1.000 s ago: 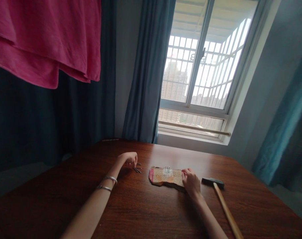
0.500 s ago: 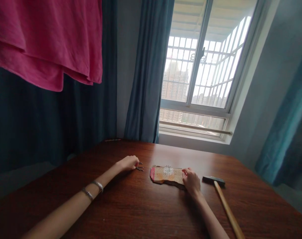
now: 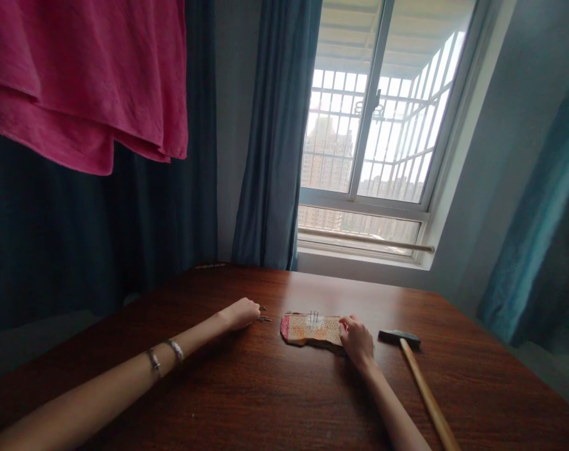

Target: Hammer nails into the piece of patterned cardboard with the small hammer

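Nearest, the left forearm runs in from the lower left corner, wearing two silver-coloured bracelets (image 3: 176, 351), and the right forearm rises from the lower right. Beside the right forearm lies a hammer (image 3: 419, 379), its pale wooden handle slanting across the brown counter (image 3: 265, 401) and its dark head just right of the right grip (image 3: 358, 341). The right grip, fingers bent, rests at the right end of a flat, uneven-edged board (image 3: 296, 329); whether it clamps the board or only steadies it, I cannot tell.

The board stretches leftward from that grip, dotted on top and pink at its far left end (the lower edge is wavy and dark). Three upright nails (image 3: 314, 317) stand in a whitish patch near its middle, left of the right grip and apart from it.

The left grip (image 3: 241, 312) is curled low over the counter, left of the board and well apart from it. Loose nails (image 3: 264, 319) poke out just beyond its fingers; I cannot tell if it is closed on any. Farther back come blue curtains (image 3: 270, 156), a hanging pink cloth (image 3: 91, 81) and a barred window (image 3: 354, 150).
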